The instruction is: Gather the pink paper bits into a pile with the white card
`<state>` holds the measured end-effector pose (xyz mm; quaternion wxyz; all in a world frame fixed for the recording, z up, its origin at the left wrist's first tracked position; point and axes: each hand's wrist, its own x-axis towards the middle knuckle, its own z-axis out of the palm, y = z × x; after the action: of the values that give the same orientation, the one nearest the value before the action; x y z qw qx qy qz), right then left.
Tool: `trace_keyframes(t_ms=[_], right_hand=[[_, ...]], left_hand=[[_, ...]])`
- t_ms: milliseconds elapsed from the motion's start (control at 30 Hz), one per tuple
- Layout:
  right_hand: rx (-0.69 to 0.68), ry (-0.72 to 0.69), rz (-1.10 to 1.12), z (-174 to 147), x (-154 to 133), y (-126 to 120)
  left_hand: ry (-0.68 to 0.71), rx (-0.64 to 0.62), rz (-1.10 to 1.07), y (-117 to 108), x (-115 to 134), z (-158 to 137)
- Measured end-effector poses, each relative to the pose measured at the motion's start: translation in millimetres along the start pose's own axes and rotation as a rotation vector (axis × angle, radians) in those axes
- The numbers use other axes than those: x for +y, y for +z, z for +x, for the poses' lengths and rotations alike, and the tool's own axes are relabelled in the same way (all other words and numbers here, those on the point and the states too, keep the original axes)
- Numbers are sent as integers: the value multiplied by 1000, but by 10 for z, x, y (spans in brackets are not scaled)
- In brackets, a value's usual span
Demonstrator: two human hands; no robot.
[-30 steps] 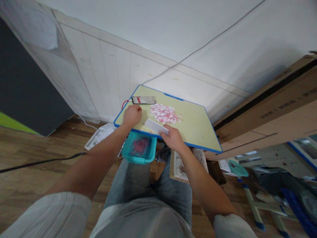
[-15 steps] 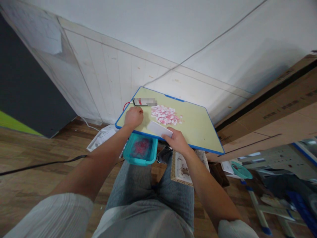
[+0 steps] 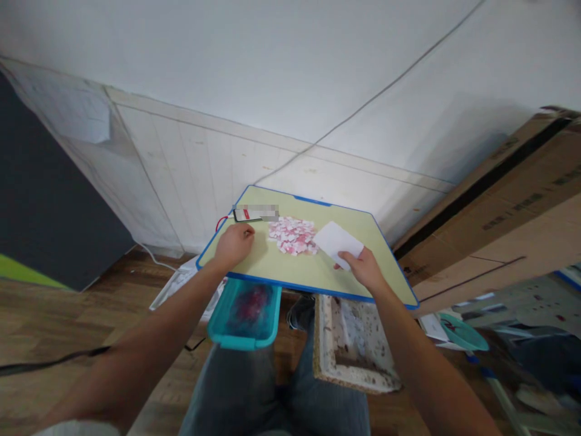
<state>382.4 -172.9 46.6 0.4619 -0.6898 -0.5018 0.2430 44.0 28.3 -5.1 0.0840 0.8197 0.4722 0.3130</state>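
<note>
White wall [image 3: 254,79] stretches beyond both hands, with pale panelling along its lower part, and wooden floor [image 3: 86,351] shows far out to the left of the left hand. Long cardboard boxes [image 3: 490,224] lean in from the right, past the right hand. Under the two hands is a small yellow table [image 3: 281,269] with a blue edge. Nearer the person than the right hand, partly behind that forearm, sits a speckled white box [image 3: 325,345]; nearer than the left hand, at the table's near edge, is a teal tub [image 3: 242,343] with something reddish inside, too blurred to make out. Between the hands and slightly beyond them, a loose heap of pink and white pieces [image 3: 294,235] lies on the table. Just right of the heap, a white card [image 3: 336,239] reaches out from the right hand [image 3: 363,266], which grips its near corner with the thumb on top. On the other side of the heap, the left hand [image 3: 233,245] rests at the table's left side with its fingers curled in; whether it holds anything small, I cannot tell. Just beyond it lies a phone [image 3: 247,216], partly blurred out, and a thin red cable [image 3: 220,222] loops at the table's edge beside that hand.
</note>
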Motion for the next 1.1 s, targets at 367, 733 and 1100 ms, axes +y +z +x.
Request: trace_keyframes(t_ms=[367, 733, 1100], right_hand=[[-190, -144, 56, 830, -463, 627], [-176, -110, 171, 1306, -328, 942], [-364, -136, 158, 1337, -337, 723]], left_hand=[[-23, 309, 6, 160, -152, 1267], [45, 67, -251, 136, -63, 1134], [126, -416, -321, 241, 232, 995]])
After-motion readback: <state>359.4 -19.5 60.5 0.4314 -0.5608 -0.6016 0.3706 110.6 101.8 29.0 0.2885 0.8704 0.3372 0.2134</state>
